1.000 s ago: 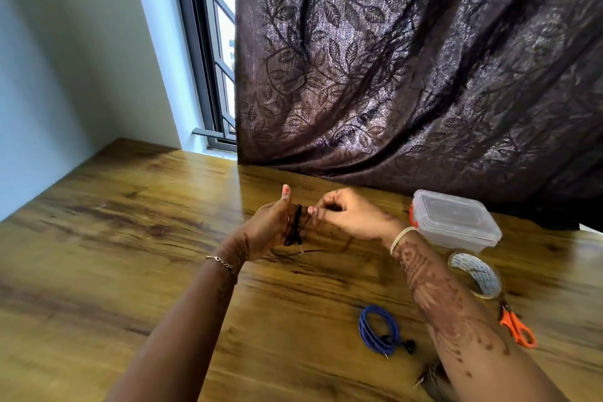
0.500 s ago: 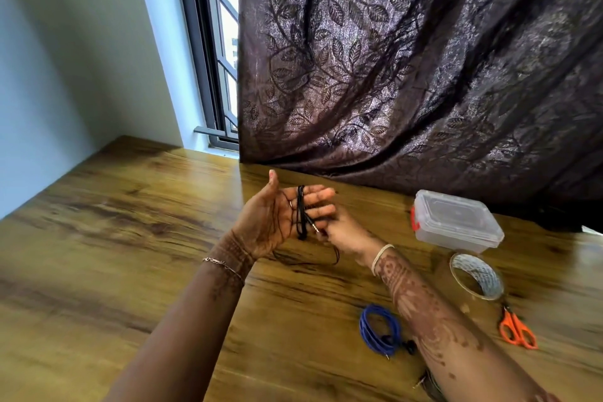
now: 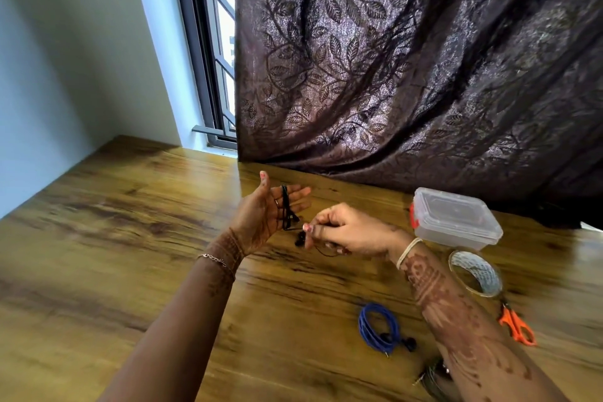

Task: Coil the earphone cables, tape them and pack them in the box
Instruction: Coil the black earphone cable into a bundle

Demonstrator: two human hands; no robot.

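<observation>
The right hand (image 3: 342, 232) now sits lower, clear of the left hand (image 3: 261, 215), near the far edge of the table (image 3: 130, 238). It pinches the loose tail of the black cable (image 3: 285, 206); the upright coil rings the left's outstretched fingers.

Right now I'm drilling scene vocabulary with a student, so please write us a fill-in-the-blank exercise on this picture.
The cable looped on the left hand and pinched by the right hand is ___.
The coiled earphones in plain view on the table are ___.
The tape roll lies between the box and the ___.
Missing: black; blue; scissors.
</observation>
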